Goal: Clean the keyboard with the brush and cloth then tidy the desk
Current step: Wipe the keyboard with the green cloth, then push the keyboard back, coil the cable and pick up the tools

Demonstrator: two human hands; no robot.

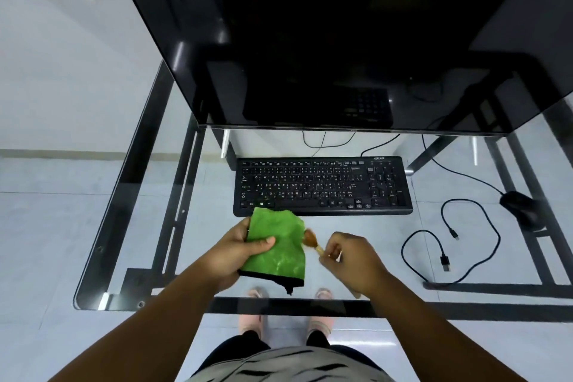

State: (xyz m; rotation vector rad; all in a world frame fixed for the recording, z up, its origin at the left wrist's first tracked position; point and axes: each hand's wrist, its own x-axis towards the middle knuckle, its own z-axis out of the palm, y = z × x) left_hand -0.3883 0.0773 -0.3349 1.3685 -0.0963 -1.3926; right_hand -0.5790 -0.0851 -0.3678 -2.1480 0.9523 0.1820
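Observation:
A black keyboard [322,185] lies flat on the glass desk [145,183], just in front of the monitor. My left hand [240,250] grips a green cloth [277,245] with a black hem, held above the desk just below the keyboard's left corner. My right hand [348,253] pinches the handle of a small wooden brush [311,240]. The brush's head points left and is partly hidden behind the cloth's right edge.
A large black monitor [310,40] fills the top of the view and overhangs the desk. A black mouse [521,208] sits at the right, and a loose black USB cable [449,245] coils between it and the keyboard. My feet show through the glass.

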